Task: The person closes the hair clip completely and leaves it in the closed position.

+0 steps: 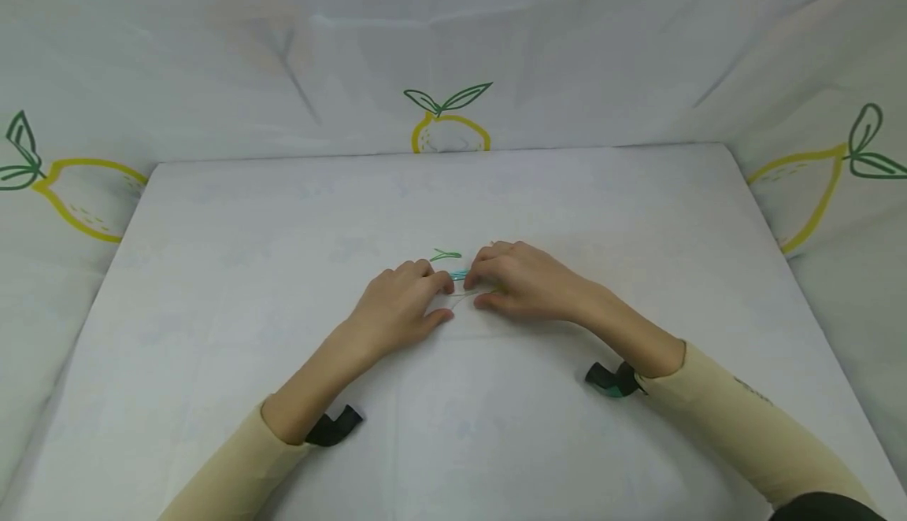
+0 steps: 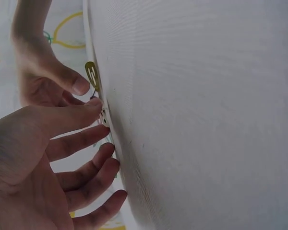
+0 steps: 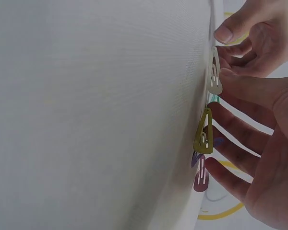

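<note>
Both hands work close together over several snap hair clips on the white table. In the head view my left hand [image 1: 400,304] has thumb and index finger apart, beside the left end of a white hair clip [image 1: 464,294]. Facing it, my right hand [image 1: 520,281] reaches in from the other side. The right wrist view shows its thumb overlapping the edge of the white clip [image 3: 214,81], fingers spread fairly straight. Under those fingers lie an olive hair clip [image 3: 204,136] and a purple-pink one [image 3: 201,177]. A teal clip [image 1: 459,275] shows between the hands, partly hidden.
A green hair clip [image 1: 446,254] lies just beyond the fingertips. The white-covered table [image 1: 283,214] is edged at the back and sides by white cloth with lemon drawings [image 1: 450,134]. Black wrist bands [image 1: 335,426] stick out below both sleeves.
</note>
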